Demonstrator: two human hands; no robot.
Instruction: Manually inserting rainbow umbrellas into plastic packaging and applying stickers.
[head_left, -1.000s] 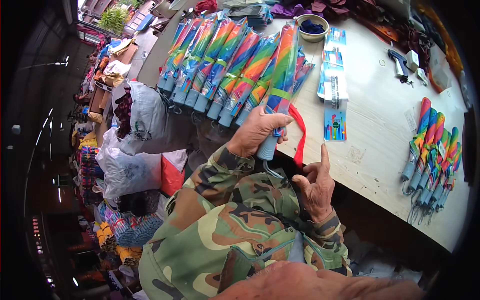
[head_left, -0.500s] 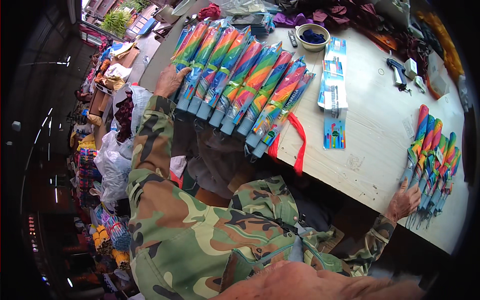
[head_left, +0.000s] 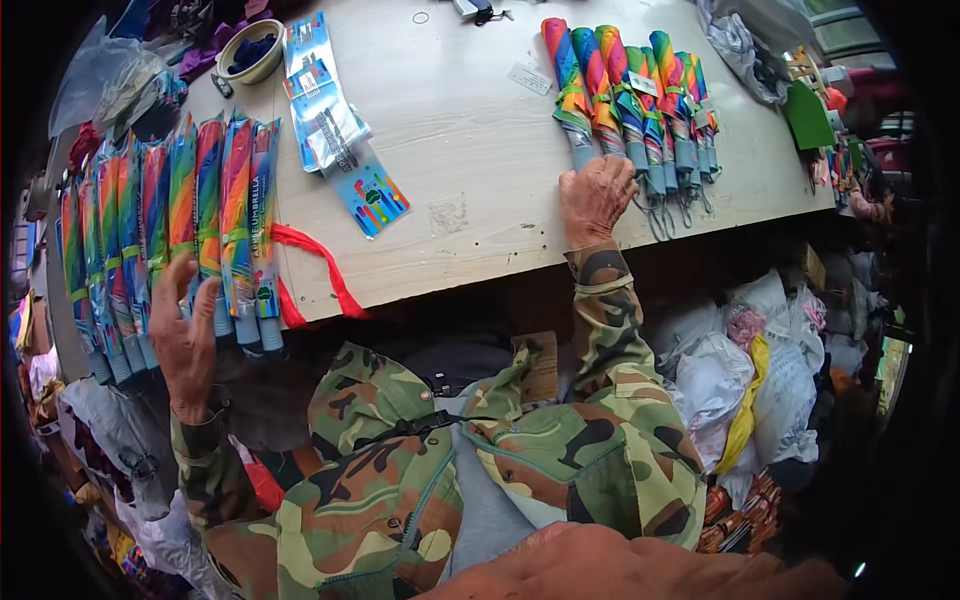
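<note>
Rainbow-striped folding umbrellas in clear printed sleeves [head_left: 238, 200] lie side by side along the table's left front edge, their grey handles toward me. My left hand [head_left: 187, 335] hovers at the near end of this row, fingers spread and holding nothing. To the right, a bunch of unsleeved rainbow umbrellas [head_left: 650, 105], each tied round with its strap, lies with grey handles and wrist loops near the edge. My right hand [head_left: 597, 200] is closed at the handle of the bunch's leftmost umbrella [head_left: 565, 85]; its fingertips are partly hidden.
Flat printed clear sleeves [head_left: 330, 130] lie on the pale table [head_left: 460, 120] between both groups. A red ribbon [head_left: 335, 280] hangs over the front edge. A bowl [head_left: 265, 68] with dark cloth and small thread snips [head_left: 221, 87] sit farther back. White bags [head_left: 710, 370] are heaped at right.
My view has swung to the right. My left hand has come off the far-left sleeved umbrellas and opened. The right hand has moved onto the leftmost loose umbrella's handle.
</note>
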